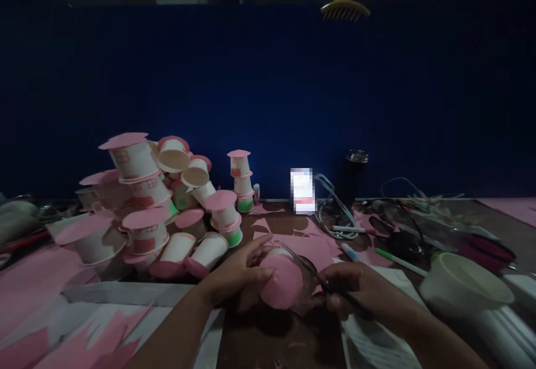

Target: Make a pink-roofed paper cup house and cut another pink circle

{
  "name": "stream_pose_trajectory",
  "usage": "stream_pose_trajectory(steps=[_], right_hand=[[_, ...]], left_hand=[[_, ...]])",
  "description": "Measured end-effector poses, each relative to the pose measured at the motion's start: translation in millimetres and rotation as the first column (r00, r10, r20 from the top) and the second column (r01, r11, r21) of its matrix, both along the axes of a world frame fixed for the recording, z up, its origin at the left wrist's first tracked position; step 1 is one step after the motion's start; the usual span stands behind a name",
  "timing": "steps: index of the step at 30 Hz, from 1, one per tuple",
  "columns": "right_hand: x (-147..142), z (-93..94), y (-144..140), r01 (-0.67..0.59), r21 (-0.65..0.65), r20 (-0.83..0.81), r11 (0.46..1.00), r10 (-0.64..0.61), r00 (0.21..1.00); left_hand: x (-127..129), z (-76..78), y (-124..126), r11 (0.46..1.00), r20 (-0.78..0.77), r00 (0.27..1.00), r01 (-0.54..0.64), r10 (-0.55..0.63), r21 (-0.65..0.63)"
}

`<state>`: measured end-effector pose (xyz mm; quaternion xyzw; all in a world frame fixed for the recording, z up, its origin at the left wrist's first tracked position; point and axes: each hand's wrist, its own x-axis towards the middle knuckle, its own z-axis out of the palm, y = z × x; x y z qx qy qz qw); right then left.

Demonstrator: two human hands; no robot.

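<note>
In the middle of the view, my left hand point(238, 268) is closed on a paper cup with a round pink paper piece point(281, 283) covering the end toward me. Most of the cup's white side is hidden behind that disc and my fingers. My right hand point(360, 286) grips a pair of dark scissors point(309, 267), its fingers wrapped round the handles. The blades slant up and left along the upper right edge of the pink disc; whether they touch it I cannot tell. Cut pink paper point(320, 249) lies just behind both hands.
Stacked paper cups with pink paper tops point(140, 159) crowd the left. Pink scraps point(100, 338) lie front left. A lit phone point(302, 190), a coiled cable point(335, 229) and a dark bottle point(355, 182) stand behind. A large white tub point(464, 285) and pens are on the right.
</note>
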<state>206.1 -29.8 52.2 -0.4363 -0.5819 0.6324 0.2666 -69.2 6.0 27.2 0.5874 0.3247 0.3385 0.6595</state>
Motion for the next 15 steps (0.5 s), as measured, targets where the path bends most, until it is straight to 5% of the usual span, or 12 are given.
stream_pose_trajectory(steps=[15], right_hand=[[2.6,2.0,0.7,-0.029,0.014,0.047,0.999,0.028,0.998]], left_hand=[[-0.5,4.0,-3.2,0.997,0.029,0.998,0.055,-0.053,-0.056]])
